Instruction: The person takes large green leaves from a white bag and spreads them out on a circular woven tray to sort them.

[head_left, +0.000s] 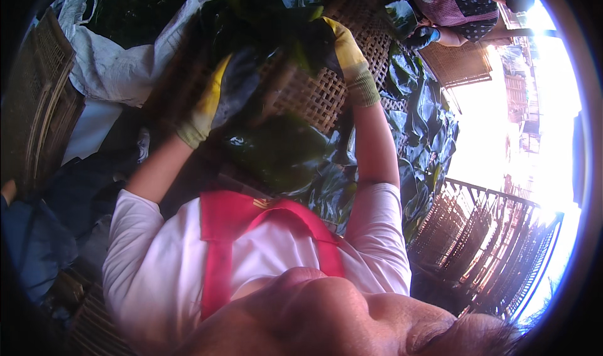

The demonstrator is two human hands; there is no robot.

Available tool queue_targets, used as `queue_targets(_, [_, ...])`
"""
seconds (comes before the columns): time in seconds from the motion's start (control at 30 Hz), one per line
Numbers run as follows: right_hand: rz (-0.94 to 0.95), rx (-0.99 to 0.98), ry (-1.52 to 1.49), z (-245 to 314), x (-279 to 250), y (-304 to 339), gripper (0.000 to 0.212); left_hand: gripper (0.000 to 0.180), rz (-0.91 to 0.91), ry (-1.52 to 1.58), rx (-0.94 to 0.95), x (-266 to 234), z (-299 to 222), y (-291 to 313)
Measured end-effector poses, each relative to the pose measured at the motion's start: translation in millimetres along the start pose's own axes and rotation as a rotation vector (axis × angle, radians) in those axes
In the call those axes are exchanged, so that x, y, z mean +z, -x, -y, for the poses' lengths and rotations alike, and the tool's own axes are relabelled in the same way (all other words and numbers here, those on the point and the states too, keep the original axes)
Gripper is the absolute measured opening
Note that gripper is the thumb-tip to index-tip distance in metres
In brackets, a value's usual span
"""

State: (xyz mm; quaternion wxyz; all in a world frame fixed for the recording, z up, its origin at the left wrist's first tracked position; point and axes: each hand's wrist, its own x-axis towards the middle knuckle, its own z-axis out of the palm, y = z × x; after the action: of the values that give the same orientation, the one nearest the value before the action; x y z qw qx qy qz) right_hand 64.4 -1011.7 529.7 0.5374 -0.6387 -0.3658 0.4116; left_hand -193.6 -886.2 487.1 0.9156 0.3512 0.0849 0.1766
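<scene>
Right grip (341, 47) touches leaves (267, 23); yellow marking (260, 203) on red apron (225, 219).

crumpled white sack (125, 70) at far left, upright woven panels (39, 86) at left, co-worker in dotted dark clothing (466, 10) at far right, tan woven sheet (457, 62) nearby, slatted brown racks (480, 243) near right
</scene>
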Motion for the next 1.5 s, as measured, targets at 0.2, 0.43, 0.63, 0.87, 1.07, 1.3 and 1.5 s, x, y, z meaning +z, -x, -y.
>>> queue_targets(0.2, [0.208, -0.218, 0.206, 98.7, 15.2, 68.7, 0.04, 0.047, 0.57, -0.146, 0.016, 15.2, -36.0, -100.5])
queue_targets(0.43, [-0.427, -0.474, 0.996, 78.9, 4.6, 109.6, 0.052, 0.044, 0.892, 0.504, -0.501, 15.6, 0.4, -127.5])
queue_targets(0.63, [0.048, 0.158, 0.001, 0.1, 2.8, 125.5, 0.04, 0.043, 0.505, 0.168, -0.417, 31.6, 51.8, -126.3])
queue_targets(0.87, [-0.157, -0.146, -0.186, 39.9, -11.5, 144.5, 0.025, 0.047, 0.442, 0.122, -0.565, 10.5, 89.7, -92.2])
queue_targets(1.07, [-0.184, -0.063, 0.263, -11.6, -74.1, 97.0, 0.019, 0.038, 0.123, -0.043, -0.402, 4.4, 147.9, -75.2])
queue_targets(1.3, [-0.242, 0.093, 1.182, -41.7, -52.8, 57.1, 0.046, 0.038, -0.005, -0.231, -0.485, 43.4, 97.8, -15.7])
queue_targets(1.5, [-0.237, -0.044, 1.552, -108.4, -61.7, -11.5, 0.055, 0.041, -0.26, 0.091, -0.432, 41.9, 66.4, 4.4])
